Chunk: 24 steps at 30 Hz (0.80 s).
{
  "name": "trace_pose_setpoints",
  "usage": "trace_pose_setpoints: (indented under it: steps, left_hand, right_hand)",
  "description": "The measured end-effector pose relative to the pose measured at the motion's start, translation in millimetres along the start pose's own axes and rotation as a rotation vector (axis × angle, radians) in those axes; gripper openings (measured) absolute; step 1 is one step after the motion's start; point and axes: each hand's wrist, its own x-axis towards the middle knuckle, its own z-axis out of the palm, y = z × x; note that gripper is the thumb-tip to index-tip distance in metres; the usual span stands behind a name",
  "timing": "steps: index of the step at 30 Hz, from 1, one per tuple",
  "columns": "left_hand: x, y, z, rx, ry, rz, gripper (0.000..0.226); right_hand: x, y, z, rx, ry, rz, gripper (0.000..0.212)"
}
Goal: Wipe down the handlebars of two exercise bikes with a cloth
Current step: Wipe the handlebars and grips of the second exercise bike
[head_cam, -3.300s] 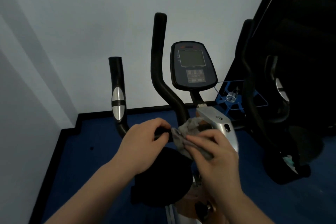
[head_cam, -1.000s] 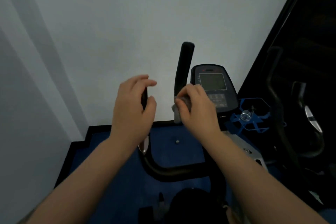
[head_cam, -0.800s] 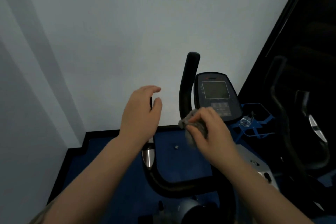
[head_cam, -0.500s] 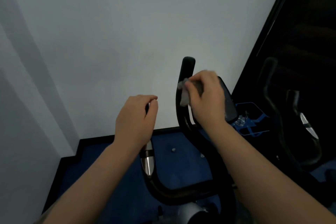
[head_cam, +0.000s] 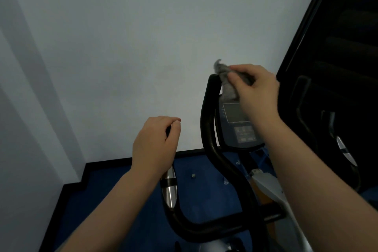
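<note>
Grey crumpled cloth (head_cam: 227, 83) pinched in right hand (head_cam: 255, 88), draped over top end of tall black curved handlebar (head_cam: 207, 120) | bar's long axis drops from grip toward seat | left hand (head_cam: 153, 145) curls round shorter black side grip (head_cam: 168, 188), left of tall bar | right hand nearer: likely downward stroke.

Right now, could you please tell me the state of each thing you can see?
Left hand: grips the short left grip.
Right hand: holds the cloth.
Cloth: bunched, pressed on the tall handlebar's tip.
Tall handlebar: upright.
Console: screen dark.
</note>
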Motion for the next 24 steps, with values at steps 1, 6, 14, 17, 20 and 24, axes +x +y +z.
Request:
trace_pose_setpoints:
  steps: [1, 6, 14, 17, 20, 24]
  left_hand:
    - [0, -1, 0, 0.005, -0.001, 0.004, 0.03]
    - [0, 0, 2, 0.02, 0.006, 0.001, 0.028]
    - [-1, 0, 9, 0.065, 0.044, 0.019, 0.027]
    - [-2, -2, 9, 0.065, 0.047, 0.023, 0.027]
    - [-2, -2, 10, 0.063, 0.057, 0.025, 0.027]
    - [-3, -2, 11, 0.06, 0.072, 0.027, 0.027]
  right_hand:
    - [3, -1, 1, 0.071, 0.026, 0.044, 0.017]
    - [-25, 3, 33, 0.161, 0.078, 0.137, 0.024]
    - [-49, 24, 4, -0.031, -0.08, 0.183, 0.013]
    - [-19, 14, 12, 0.081, 0.012, 0.135, 0.016]
    - [-49, 21, 27, 0.016, -0.061, 0.166, 0.017]
    - [-82, 31, 6, -0.083, -0.268, 0.23, 0.014]
